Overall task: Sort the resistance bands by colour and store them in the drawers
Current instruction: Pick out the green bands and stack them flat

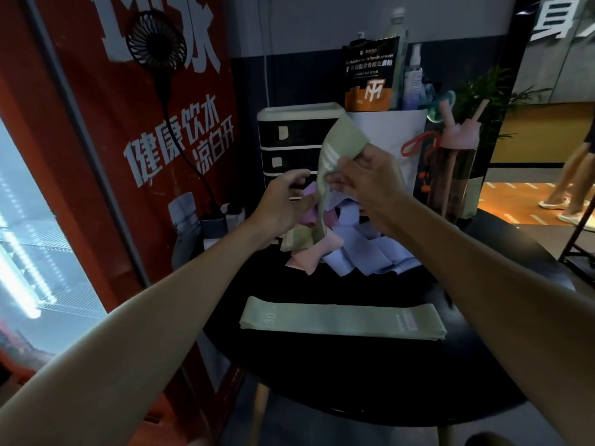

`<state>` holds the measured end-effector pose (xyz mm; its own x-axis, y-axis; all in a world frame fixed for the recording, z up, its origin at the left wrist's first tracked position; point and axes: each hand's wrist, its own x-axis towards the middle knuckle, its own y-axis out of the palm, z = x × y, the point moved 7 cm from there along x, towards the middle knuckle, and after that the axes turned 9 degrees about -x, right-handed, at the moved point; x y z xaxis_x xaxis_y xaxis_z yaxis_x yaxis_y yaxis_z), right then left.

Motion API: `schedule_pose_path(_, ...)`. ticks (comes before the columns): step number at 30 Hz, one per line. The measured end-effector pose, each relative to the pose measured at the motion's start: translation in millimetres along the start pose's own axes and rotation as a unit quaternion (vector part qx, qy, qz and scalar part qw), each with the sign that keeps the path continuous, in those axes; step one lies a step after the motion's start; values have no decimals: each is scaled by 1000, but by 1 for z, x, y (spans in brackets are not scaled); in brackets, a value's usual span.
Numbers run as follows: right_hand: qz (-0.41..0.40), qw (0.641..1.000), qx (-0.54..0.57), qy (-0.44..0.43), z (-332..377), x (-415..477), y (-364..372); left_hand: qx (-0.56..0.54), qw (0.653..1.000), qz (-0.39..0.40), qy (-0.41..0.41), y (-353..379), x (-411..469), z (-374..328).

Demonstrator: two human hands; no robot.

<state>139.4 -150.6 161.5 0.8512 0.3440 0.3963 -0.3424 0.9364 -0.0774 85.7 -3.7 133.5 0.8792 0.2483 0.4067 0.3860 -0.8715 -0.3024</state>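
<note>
Green band (pixel 341 140) pinched by right grip (pixel 370 178), lower end held in left grip (pixel 286 201), long axis upright; matching flat band (pixel 341 321) below both grips.

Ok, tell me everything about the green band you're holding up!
The green band is a wide, flat, sage loop, seemingly soft stretchy fabric, with a pale printed patch. It is held up, bent over at the top, above the pile of pink and lilac bands. The right hand pinches its middle; the left hand grips it lower down.
</note>
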Motion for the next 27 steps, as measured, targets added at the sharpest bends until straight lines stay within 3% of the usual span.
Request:
schedule_pose_path(3,-2,1000,13,-22,8,4,-7,-26,999,27,39,6,3,-4)
schedule_pose_path(6,-25,999,39,-22,8,4,-16,-39,998,6,44,6,5,-3)
schedule_pose_path(12,-83,988,127,-5,8,2,-44,50,998,34,7,2,1,19)
schedule_pose_path(22,-169,982,39,72,-48,-34,-77,27,987,125,-97,-35,-34,39)
schedule_pose_path(27,-159,982,-78,64,-67,-63,-89,60,983,137,-110,-48,-56,46)
